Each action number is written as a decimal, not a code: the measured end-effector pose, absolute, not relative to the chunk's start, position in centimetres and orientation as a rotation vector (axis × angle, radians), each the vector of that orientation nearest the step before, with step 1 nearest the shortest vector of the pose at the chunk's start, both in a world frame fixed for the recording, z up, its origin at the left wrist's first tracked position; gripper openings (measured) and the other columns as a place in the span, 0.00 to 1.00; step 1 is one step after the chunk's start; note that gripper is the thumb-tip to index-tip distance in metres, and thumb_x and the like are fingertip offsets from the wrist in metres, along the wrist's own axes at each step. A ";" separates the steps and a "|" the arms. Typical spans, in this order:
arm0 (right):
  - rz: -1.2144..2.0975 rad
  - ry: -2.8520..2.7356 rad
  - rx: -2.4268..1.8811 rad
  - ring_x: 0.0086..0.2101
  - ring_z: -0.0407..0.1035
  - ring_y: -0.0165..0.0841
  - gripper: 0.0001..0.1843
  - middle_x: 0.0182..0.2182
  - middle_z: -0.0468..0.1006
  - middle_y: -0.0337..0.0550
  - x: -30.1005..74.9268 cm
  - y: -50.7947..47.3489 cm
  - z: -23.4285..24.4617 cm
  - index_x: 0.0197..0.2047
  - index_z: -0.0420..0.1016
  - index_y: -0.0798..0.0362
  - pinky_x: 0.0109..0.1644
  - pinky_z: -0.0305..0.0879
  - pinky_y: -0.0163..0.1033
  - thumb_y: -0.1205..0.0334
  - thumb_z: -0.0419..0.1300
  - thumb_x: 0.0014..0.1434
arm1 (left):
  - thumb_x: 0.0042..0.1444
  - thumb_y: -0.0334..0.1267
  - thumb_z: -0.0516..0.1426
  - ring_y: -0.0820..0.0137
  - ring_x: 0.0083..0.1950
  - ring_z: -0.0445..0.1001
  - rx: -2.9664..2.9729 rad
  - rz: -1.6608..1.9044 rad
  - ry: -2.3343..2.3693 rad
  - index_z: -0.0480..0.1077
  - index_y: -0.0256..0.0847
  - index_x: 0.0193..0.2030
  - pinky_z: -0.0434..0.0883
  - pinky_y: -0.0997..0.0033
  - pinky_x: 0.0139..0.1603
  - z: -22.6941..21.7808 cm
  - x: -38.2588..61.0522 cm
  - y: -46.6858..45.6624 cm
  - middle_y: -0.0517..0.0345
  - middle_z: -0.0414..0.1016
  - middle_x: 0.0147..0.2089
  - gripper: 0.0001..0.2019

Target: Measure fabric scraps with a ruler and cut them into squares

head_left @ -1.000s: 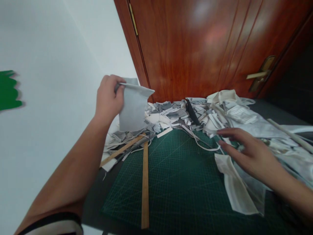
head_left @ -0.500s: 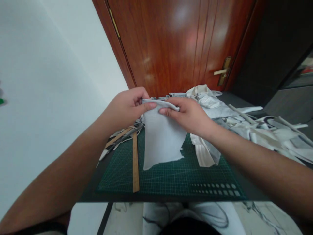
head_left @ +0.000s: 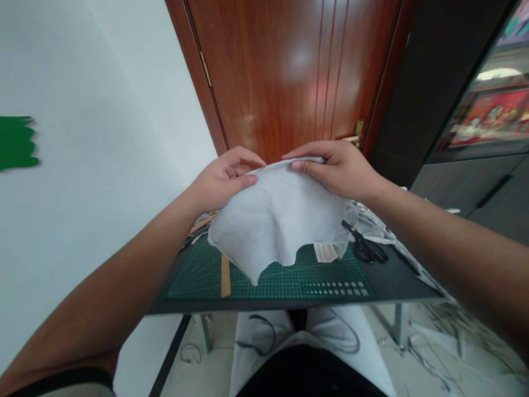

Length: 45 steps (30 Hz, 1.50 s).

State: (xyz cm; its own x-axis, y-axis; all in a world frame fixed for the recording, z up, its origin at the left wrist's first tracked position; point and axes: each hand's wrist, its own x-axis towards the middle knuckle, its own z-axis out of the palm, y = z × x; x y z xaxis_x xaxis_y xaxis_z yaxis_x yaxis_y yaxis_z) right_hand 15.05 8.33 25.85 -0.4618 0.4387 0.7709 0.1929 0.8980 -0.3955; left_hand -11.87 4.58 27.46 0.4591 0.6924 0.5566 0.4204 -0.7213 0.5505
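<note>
Both my hands hold up a pale grey piece of fabric (head_left: 276, 220) by its top edge, above the green cutting mat (head_left: 322, 275). My left hand (head_left: 221, 179) pinches the left part of that edge with thumb and fingers closed. My right hand (head_left: 339, 168) grips the right part, fingers curled over the cloth. The fabric spreads out and hangs down, covering most of the mat's middle and the scraps behind it.
A wooden ruler (head_left: 225, 275) lies on the mat's left side, partly under the cloth. Black scissors (head_left: 366, 245) rest on the dark table (head_left: 397, 281) to the right, beside white fabric scraps. A brown door (head_left: 289, 71) stands behind; a white wall is at left.
My hands have raised the grey fabric and moved apart along its top edge, so it now spreads wide instead of hanging narrow. The view has tilted up and back.
</note>
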 end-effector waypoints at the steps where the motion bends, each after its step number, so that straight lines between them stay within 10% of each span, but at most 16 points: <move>1: 0.308 -2.054 -0.477 0.45 0.77 0.40 0.14 0.45 0.85 0.43 15.4 7.9 25.9 0.47 0.85 0.49 0.54 0.71 0.47 0.52 0.65 0.64 | 0.60 0.43 0.63 0.74 0.32 0.73 2.382 1.153 0.973 0.74 0.38 0.44 0.68 0.77 0.30 27.7 -11.7 3.9 0.57 0.77 0.37 0.11; 24: 0.416 -1.978 -0.753 0.41 0.77 0.43 0.15 0.40 0.85 0.44 21.2 2.6 24.4 0.41 0.86 0.45 0.43 0.71 0.46 0.45 0.71 0.56 | 0.59 0.50 0.63 0.64 0.45 0.80 2.366 0.818 1.186 0.79 0.42 0.47 0.73 0.71 0.43 30.4 -12.7 -3.4 0.54 0.80 0.42 0.16; 32: 0.075 -1.873 -1.210 0.28 0.72 0.37 0.19 0.25 0.78 0.43 20.8 2.8 23.8 0.30 0.80 0.51 0.31 0.59 0.41 0.43 0.72 0.52 | 0.56 0.43 0.65 0.70 0.37 0.77 2.313 0.791 1.185 0.78 0.42 0.48 0.71 0.75 0.37 28.8 -12.7 -2.5 0.58 0.79 0.37 0.14; 45: 1.011 -1.674 -0.699 0.35 0.73 0.38 0.18 0.34 0.79 0.44 19.3 6.2 22.5 0.35 0.75 0.48 0.36 0.70 0.44 0.51 0.75 0.45 | 0.60 0.44 0.64 0.72 0.31 0.77 2.192 0.598 1.104 0.72 0.44 0.57 0.73 0.74 0.33 27.1 -11.6 -1.4 0.58 0.79 0.35 0.19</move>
